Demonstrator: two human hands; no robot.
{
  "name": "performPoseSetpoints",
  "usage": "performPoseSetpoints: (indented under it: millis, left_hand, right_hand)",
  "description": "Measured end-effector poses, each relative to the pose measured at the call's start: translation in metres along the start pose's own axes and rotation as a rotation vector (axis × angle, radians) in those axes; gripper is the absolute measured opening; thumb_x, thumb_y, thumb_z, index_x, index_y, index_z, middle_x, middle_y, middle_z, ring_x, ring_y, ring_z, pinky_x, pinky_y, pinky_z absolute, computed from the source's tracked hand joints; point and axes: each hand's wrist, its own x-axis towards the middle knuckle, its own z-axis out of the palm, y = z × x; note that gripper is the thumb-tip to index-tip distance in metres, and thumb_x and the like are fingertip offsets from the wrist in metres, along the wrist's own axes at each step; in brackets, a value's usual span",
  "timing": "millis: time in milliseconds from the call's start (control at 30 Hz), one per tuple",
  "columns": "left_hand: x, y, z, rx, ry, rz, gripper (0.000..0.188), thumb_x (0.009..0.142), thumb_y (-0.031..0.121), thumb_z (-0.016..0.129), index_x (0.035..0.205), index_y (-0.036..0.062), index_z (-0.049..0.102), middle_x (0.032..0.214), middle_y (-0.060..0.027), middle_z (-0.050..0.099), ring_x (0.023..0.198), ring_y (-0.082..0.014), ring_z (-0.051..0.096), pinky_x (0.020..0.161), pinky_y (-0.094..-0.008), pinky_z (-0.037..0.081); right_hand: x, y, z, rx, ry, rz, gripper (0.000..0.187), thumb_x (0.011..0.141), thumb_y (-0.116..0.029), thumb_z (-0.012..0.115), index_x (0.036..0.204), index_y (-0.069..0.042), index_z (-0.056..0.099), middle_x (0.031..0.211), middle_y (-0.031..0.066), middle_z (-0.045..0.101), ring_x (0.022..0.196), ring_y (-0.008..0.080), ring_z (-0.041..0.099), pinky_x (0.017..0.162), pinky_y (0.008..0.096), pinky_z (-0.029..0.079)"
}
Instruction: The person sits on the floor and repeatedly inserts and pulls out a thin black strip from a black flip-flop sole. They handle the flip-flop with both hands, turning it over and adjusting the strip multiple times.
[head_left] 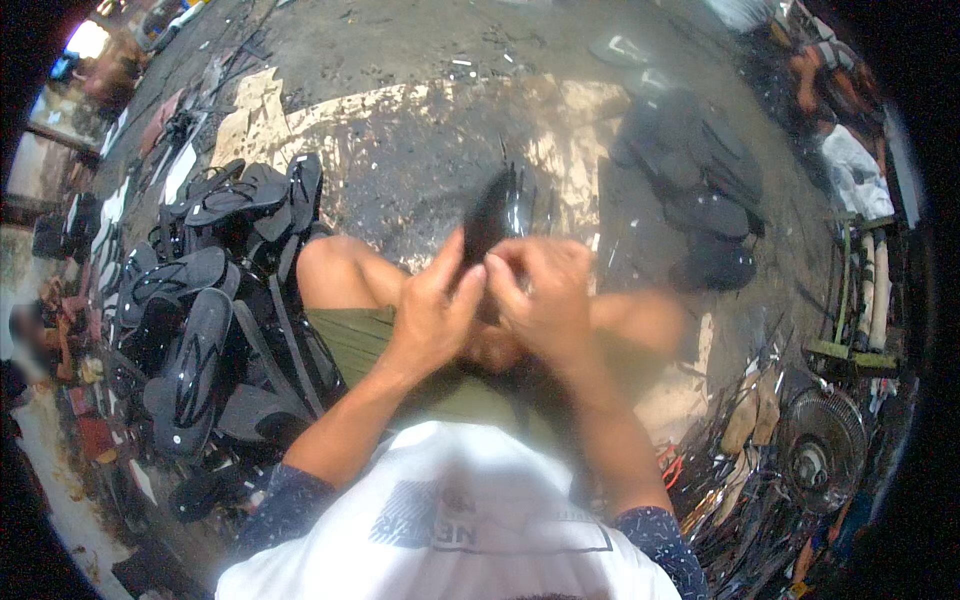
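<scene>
A black flip-flop, blurred and tilted on edge, is held up between my hands over my crossed legs. My left hand is closed on its near end, with the thumb along the side. Against the opposite edge, my right hand is pinched, thumb to curled fingers. A shiny dark strip beside the flip-flop looks like its strap; blur hides exactly how the right fingers grip it.
A big pile of black flip-flops lies to my left. More dark soles lie ahead on the right. Stained cardboard covers part of the floor. At right are a round fan, a green wooden frame and scattered black strips.
</scene>
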Motion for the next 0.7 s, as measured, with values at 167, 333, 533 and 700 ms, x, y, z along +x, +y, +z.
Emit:
performPoseSetpoints:
  millis: [167, 333, 533, 700]
  left_hand:
    - [0.007, 0.002, -0.011, -0.314, 0.079, -0.194, 0.028, 0.102, 0.008, 0.059, 0.128, 0.0014, 0.055, 0.106, -0.0074, 0.064, 0.089, -0.0110, 0.057, 0.078, -0.0252, 0.049]
    - [0.005, -0.004, -0.003, -1.119, 0.362, -0.249, 0.037, 0.104, 0.016, 0.056, 0.140, 0.0088, 0.051, 0.114, -0.0041, 0.065, 0.097, -0.0173, 0.063, 0.087, -0.0354, 0.056]
    - [0.003, 0.000, -0.045, -0.527, 0.163, -0.194, 0.058, 0.090, 0.014, 0.074, 0.141, 0.0066, 0.047, 0.138, -0.0147, 0.059, 0.127, -0.0305, 0.058, 0.110, -0.0455, 0.046]
    - [-0.021, -0.046, -0.102, 0.075, 0.211, -0.178, 0.066, 0.082, 0.017, 0.079, 0.139, 0.0012, 0.050, 0.139, -0.0157, 0.058, 0.125, -0.0295, 0.058, 0.106, -0.0437, 0.047]
  right_hand:
    - [0.004, 0.000, -0.002, 0.030, 0.085, 0.008, 0.032, 0.083, -0.027, 0.082, 0.110, -0.011, 0.073, 0.107, 0.0058, 0.073, 0.102, 0.0231, 0.067, 0.093, 0.0389, 0.041]
    - [-0.025, 0.038, 0.022, 0.339, 0.162, 0.355, 0.042, 0.084, -0.017, 0.082, 0.123, -0.008, 0.070, 0.139, 0.0208, 0.060, 0.135, 0.0351, 0.052, 0.114, 0.0448, 0.038]
    - [-0.008, 0.061, 0.013, 0.505, 0.117, 0.274, 0.025, 0.085, -0.003, 0.070, 0.110, -0.006, 0.073, 0.123, 0.0138, 0.071, 0.116, 0.0292, 0.064, 0.104, 0.0399, 0.047]
    - [-0.002, 0.067, 0.005, 0.520, 0.264, 0.326, 0.022, 0.088, -0.002, 0.064, 0.107, -0.005, 0.074, 0.113, 0.0114, 0.074, 0.111, 0.0279, 0.066, 0.100, 0.0388, 0.049]
